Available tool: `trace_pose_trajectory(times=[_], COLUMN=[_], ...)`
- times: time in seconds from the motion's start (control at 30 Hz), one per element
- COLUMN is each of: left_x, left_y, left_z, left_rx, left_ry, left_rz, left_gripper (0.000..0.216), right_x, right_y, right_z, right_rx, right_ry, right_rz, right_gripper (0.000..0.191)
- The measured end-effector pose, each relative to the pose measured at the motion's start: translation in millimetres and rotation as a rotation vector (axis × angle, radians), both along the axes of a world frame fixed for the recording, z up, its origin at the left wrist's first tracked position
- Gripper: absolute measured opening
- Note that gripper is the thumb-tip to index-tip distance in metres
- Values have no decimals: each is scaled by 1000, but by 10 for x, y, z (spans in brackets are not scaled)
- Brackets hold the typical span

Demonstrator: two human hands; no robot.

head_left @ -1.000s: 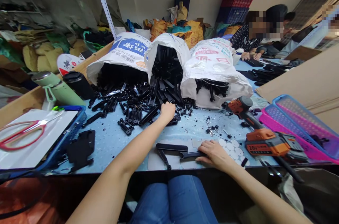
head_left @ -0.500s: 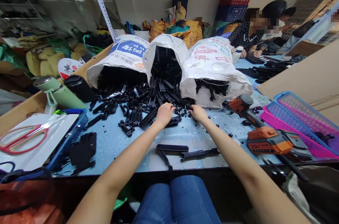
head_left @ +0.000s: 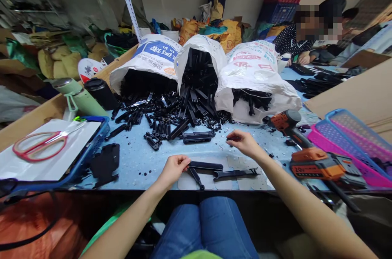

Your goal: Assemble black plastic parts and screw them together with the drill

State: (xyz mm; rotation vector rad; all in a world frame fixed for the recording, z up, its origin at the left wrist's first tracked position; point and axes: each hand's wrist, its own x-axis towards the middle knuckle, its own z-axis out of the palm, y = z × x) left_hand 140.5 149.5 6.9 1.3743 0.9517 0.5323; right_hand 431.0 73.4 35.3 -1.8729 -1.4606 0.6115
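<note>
My left hand [head_left: 175, 169] is closed in a pinch at the left end of a black plastic bar [head_left: 206, 165]. Whatever sits between its fingertips is too small to make out. A shorter black arm [head_left: 196, 178] angles down from that same end. To the right lies a black fork-ended arm [head_left: 237, 173] on the bench. My right hand [head_left: 243, 142] hovers over the bench, fingers drawn together, with a tiny dark bit at the fingertips that I cannot name. Beyond the hands, small metal and black parts [head_left: 211, 122] lie in a loose heap, with stacked black bars [head_left: 198, 137] before it.
Three white woven sacks [head_left: 260, 63] spill black parts at the back. An orange cordless drill [head_left: 315, 155] and plastic baskets [head_left: 346, 144] stand at right. Scissors [head_left: 43, 144], a green flask [head_left: 81, 98] and a black cup [head_left: 101, 91] are at left. A co-worker [head_left: 288, 43] sits beyond.
Both hands have come back from the parts heap. The left moved down to the black bar's end; the right shifted nearer and to the right. The view has turned slightly left.
</note>
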Motion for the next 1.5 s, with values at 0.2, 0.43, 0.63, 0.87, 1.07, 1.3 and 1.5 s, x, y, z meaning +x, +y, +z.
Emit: trace_pose_trajectory(times=[0.2,0.43,0.63,0.87,1.07,1.3,1.5], left_x=[-37,-34,-33,-7,442,654,460], left_y=[70,109,159,44,-443,-465,-586], left_z=[2,49,51,151,151,-73,21], left_rx=[229,208,78,518,1099,1027,1069], left_ry=[143,192,192,346,350,430,335], left_rz=[-48,-142,-217,-173,-590,-564,-463], left_gripper=[35,35,39,32,63,53,44], right_x=[-434,-583,-648,-558,-607,-478,-444], right_y=[-371,-458,-525,-768,-851,-819,-779], right_z=[37,63,-6,-411,-646,-708,-426], right_rx=[-30,21,104,336,341,323,311], right_ry=[188,-174,-369,-295,-261,-416,-454], right_rz=[85,223,271,354,236,393,410], right_gripper=[24,19,18,43,51,45,43])
